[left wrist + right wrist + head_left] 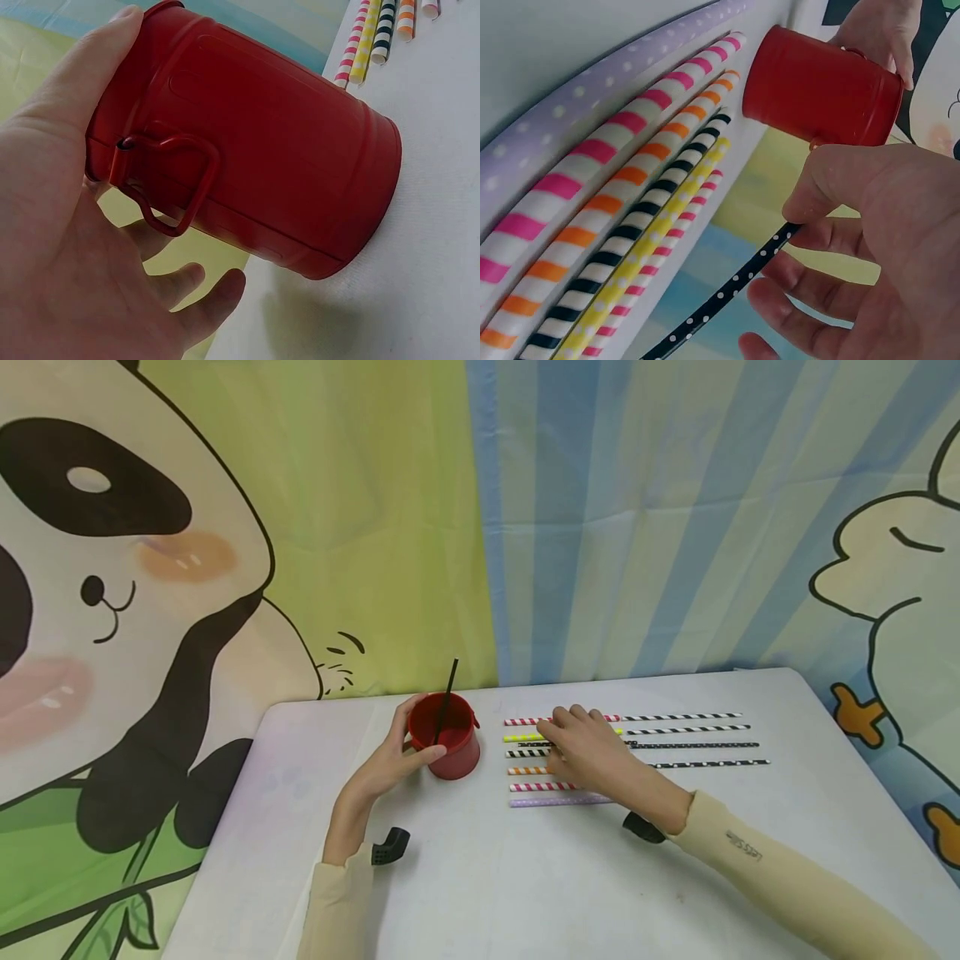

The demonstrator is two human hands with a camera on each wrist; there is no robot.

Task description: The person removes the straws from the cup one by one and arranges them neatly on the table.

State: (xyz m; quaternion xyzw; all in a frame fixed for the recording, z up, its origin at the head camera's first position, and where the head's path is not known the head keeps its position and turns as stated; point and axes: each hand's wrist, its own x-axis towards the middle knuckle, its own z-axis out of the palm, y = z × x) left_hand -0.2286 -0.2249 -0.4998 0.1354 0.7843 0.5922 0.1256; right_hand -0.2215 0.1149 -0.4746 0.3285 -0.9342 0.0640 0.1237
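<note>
A small red metal bucket [459, 760] stands upright on the white table. My left hand [386, 767] grips its rim, thumb on one side and fingers on the other. One black straw [452, 681] leans inside the bucket. Between thumb and forefinger my right hand [588, 758] pinches a black straw with white dots [739, 277], raised a little above the row. Under that hand lie paper straws side by side: red-striped [656, 255], yellow dotted [649, 247], black-striped [634, 229], orange-striped [604, 202], pink-striped [596, 152] and lavender dotted [577, 91].
To the right, several black-and-white straws [686, 728] lie parallel on the table [480, 877]. A printed curtain [405, 527] hangs behind the table's back edge. Black camera mounts [390, 846] sit at both wrists.
</note>
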